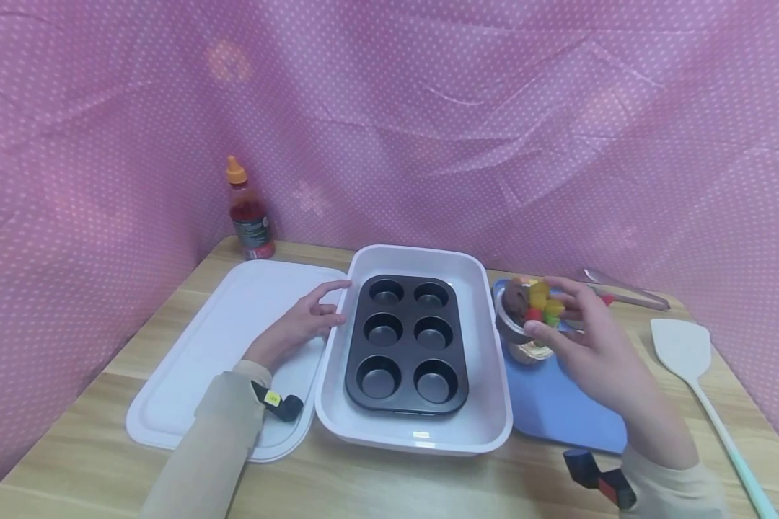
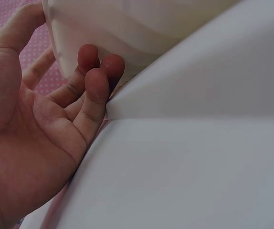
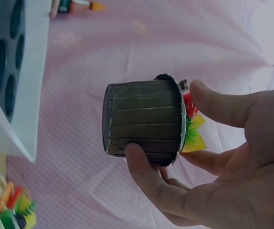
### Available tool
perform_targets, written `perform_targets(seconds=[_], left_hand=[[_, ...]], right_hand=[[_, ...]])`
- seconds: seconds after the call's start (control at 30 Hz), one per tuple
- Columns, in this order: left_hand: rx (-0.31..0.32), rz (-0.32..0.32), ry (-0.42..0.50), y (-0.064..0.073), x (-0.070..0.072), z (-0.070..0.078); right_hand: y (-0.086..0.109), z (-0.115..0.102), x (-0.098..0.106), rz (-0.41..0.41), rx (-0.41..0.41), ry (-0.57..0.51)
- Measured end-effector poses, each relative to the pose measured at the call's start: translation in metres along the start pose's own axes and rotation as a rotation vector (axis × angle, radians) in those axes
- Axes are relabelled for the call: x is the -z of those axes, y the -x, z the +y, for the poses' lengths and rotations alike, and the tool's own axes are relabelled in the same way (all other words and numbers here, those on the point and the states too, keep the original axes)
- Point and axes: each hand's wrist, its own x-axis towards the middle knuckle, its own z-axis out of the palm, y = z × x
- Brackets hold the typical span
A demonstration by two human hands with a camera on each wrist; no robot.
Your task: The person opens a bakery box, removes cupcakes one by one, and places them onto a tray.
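My right hand [image 1: 591, 346] holds a toy-like cupcake [image 1: 516, 324] in a brown ribbed cup, topped with chocolate swirl and fruit pieces. The right wrist view shows the cup [image 3: 144, 119] tilted on its side, fingertips along its wall and thumb by the topping. Below it, a second, paler cupcake [image 1: 530, 352] rests on a blue board [image 1: 558, 404]. To the left, a black muffin tin [image 1: 407, 342] with empty cups lies inside a white rectangular tub [image 1: 487, 418]. My left hand [image 1: 305, 321] touches the tub's left side, fingertips against its outer wall [image 2: 142, 43].
A white lid [image 1: 234, 339] lies flat under my left forearm. A sauce bottle [image 1: 251, 216] with an orange cap stands at the back left. Metal tongs [image 1: 630, 290] lie at the back right, and a pale spatula [image 1: 681, 346] along the right edge. Pink dotted cloth [image 1: 389, 130] hangs behind.
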Motion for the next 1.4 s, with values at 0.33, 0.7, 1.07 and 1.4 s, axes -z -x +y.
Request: perform_targets(seconds=[0.33,0.7,1.07,1.4], left_hand=[[-0.031,-0.018,0.012,0.001,-0.001,0.001],[-0.025,-0.021,0.018,0.0,0.0,-0.002],[-0.011,-0.019,0.012,0.0,0.0,-0.001],[-0.01,-0.022,0.017,0.003,0.0,0.001]], right_hand=[[0.007,0.015,0.03,-0.016,-0.102,0.049],[0.011,0.023,0.038,-0.069,-0.125,0.078],[0.008,0.04,0.034,-0.144,-0.086,0.112],[0.0,0.062,0.034,-0.199,-0.022,0.128]])
